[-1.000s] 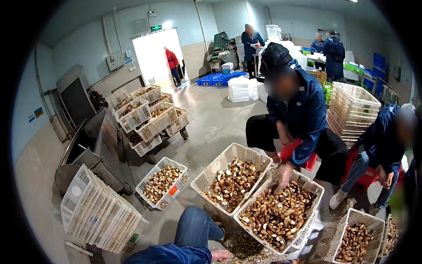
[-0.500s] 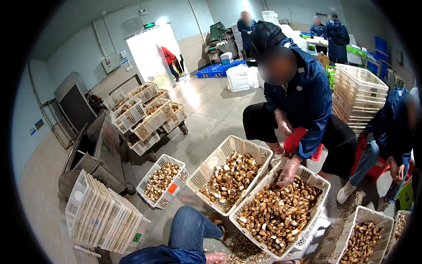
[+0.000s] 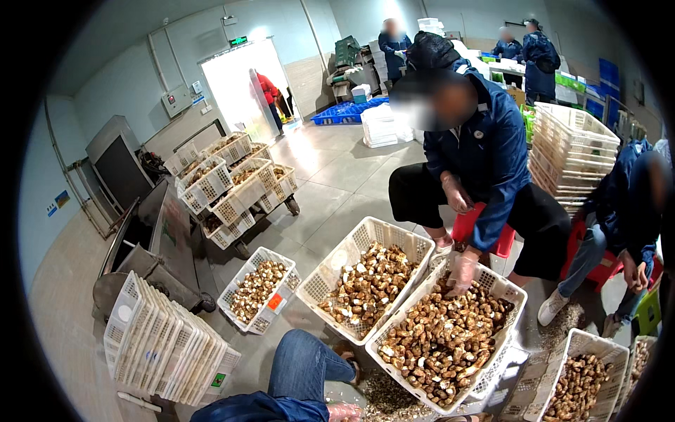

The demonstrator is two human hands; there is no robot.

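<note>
No text is legible: green sign (image 3: 239,41) above the doorway (image 3: 242,81), orange label (image 3: 275,302) on a crate (image 3: 264,321), green label (image 3: 219,380) on the stack (image 3: 163,344), blue-and-yellow sign (image 3: 62,199) on the wall (image 3: 67,243).

Grey floor (image 3: 330,169) holds white crates (image 3: 320,285); a blue tray (image 3: 348,111); scattered brown scraps (image 3: 388,398).

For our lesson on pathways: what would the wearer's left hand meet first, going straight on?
Likely the scraps on the floor ahead of the left hand, though its height is unclear: it might pass above them toward the nearest white crate.
</note>
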